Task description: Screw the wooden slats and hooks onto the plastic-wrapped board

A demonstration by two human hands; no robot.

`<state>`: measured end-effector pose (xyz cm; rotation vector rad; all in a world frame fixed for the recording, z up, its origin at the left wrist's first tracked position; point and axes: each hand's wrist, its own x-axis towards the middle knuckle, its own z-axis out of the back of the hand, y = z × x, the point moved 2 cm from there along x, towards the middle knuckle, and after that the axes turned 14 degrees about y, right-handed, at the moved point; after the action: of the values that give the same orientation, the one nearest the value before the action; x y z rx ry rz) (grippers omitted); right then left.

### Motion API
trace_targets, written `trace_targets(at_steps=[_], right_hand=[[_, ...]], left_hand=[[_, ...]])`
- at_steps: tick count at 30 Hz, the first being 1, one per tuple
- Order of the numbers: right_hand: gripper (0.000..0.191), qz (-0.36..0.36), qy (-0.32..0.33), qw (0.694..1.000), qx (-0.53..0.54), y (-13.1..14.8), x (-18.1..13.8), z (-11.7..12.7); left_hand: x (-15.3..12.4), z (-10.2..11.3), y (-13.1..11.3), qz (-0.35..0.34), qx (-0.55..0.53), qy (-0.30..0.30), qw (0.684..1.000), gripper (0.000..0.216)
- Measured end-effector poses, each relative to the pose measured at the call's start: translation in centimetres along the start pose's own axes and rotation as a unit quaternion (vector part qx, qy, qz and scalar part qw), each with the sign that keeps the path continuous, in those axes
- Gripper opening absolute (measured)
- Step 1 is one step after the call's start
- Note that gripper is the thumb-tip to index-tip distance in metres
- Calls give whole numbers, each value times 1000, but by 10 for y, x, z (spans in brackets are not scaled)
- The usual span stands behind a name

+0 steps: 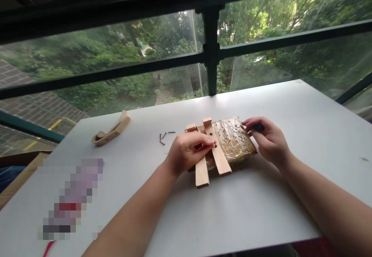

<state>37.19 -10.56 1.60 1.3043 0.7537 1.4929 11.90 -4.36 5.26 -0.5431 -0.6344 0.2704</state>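
My left hand point(190, 150) is closed in a pinch over two light wooden pieces. Its fingertips meet at a small dark spot on the right wooden piece point(223, 164); whatever they hold is too small to make out. Beside it, the left wooden piece point(201, 175) is partly covered by the hand. Both pieces have a raised block at the far end and rest across a flat brown block wrapped in shiny clear tape point(232, 137). At that block's right edge, my right hand point(269, 140) is wrapped round a black handle point(258, 127); the rest of the tool is hidden.
Several dark screws point(164, 135) lie left of the taped block on the white table point(122, 187). Farther left is a curved wooden piece point(113, 131). A pixelated purple item point(77, 195) lies near the left front. A cardboard box point(26, 175) stands beyond the left edge, windows behind.
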Motion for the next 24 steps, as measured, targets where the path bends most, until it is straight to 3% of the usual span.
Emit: trace_targets(at_steps=[10,24], right_hand=[[15,-27,-5,1000,-3,6,-2,6],[9,-67,-5,996,-64,12,-4,4]], left_hand=[[-14,-10,4,22,-149,-124,981,24],[-10,0,-2,19,-70,-79,994,31]])
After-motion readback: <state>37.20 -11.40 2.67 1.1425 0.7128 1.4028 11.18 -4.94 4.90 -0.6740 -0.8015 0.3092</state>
